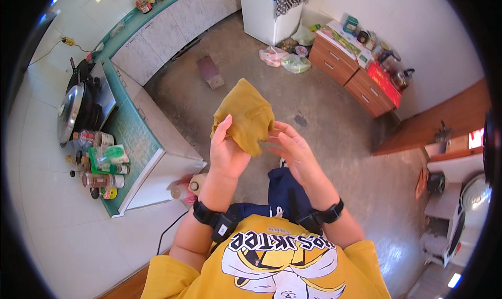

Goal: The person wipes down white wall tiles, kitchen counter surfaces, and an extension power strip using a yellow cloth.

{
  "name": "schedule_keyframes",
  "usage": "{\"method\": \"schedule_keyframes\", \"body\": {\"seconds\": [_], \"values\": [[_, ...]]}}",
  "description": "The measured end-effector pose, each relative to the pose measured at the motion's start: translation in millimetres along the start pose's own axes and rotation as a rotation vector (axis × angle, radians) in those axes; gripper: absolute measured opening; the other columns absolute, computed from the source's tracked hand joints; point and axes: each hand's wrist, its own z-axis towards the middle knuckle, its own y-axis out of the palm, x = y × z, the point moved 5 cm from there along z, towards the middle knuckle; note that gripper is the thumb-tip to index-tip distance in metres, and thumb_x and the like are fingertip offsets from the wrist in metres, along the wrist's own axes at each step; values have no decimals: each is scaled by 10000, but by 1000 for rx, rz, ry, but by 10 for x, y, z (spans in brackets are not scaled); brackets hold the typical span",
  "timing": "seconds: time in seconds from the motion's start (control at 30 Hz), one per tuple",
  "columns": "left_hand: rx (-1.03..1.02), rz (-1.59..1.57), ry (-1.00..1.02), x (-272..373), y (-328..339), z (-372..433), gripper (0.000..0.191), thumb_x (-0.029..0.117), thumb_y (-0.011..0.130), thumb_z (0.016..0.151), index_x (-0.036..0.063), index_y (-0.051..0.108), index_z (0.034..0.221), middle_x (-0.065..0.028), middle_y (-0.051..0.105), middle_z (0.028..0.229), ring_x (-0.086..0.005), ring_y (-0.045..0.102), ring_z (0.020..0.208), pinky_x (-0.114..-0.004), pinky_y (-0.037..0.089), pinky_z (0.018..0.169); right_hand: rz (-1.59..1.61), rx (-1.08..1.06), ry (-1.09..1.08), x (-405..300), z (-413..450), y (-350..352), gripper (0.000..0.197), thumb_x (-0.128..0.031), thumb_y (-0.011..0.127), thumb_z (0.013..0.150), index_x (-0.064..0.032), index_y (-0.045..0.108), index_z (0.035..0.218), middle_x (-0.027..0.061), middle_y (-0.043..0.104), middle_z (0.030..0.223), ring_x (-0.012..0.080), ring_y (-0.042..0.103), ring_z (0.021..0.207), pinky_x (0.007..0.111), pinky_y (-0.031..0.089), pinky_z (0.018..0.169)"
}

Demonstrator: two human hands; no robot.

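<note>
A mustard-yellow cloth point(245, 118), folded into a rough bundle, is held up in front of me above the floor. My left hand point(229, 154) grips its lower left side, with the thumb on the near face and the other fingers hidden behind the fabric. At the cloth's right edge is my right hand point(296, 152), its fingers spread and slightly blurred. Some of its fingertips reach the fabric's edge; whether they press on it I cannot tell.
On the left, a green countertop point(135, 138) carries jars point(102, 180), bottles and a lidded wok point(71, 112). Plastic bags point(296, 63) lie on the floor near a white refrigerator point(261, 18). A wooden drawer cabinet point(337, 59) and an open door point(431, 120) stand right.
</note>
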Motion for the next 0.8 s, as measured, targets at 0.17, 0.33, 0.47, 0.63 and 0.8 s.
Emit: {"method": "schedule_keyframes", "body": {"seconds": [0.17,0.33,0.47,0.63,0.8], "values": [[32,109,229,-42,316,1188,462,323,520,878,46,458,1242,-93,502,1261,-238,458,1183,-398,357,982,133,-192,-27,-725,1360,-413,137,-182,543,890,-96,553,996,-10,598,939,75,537,866,231,391,817],[-177,15,22,116,669,2080,599,459,490,872,10,429,1262,-139,461,1303,-254,424,1223,-407,324,1019,252,-208,76,-1495,2448,-536,65,-140,522,883,-87,520,921,10,608,945,104,564,908,271,428,821],[-103,145,-24,292,568,2985,663,518,465,872,4,416,1288,-156,486,1284,-276,481,1172,-417,390,974,186,-301,96,-1776,3333,-528,81,-128,536,860,-76,531,921,16,591,985,100,546,925,258,416,836],[10,371,26,675,647,4271,386,225,537,887,17,472,1206,-118,575,1147,-239,601,989,-359,485,877,-145,-459,-38,-1990,4527,-373,101,-109,559,830,-47,556,909,21,543,1041,82,494,940,225,378,858],[79,377,247,1126,925,5380,402,54,515,882,45,410,1270,-97,548,1168,-186,568,1036,-322,481,873,-220,-286,-313,-2159,5708,-126,104,-90,607,819,-50,543,891,70,441,1201,143,455,1060,285,354,923]]}}
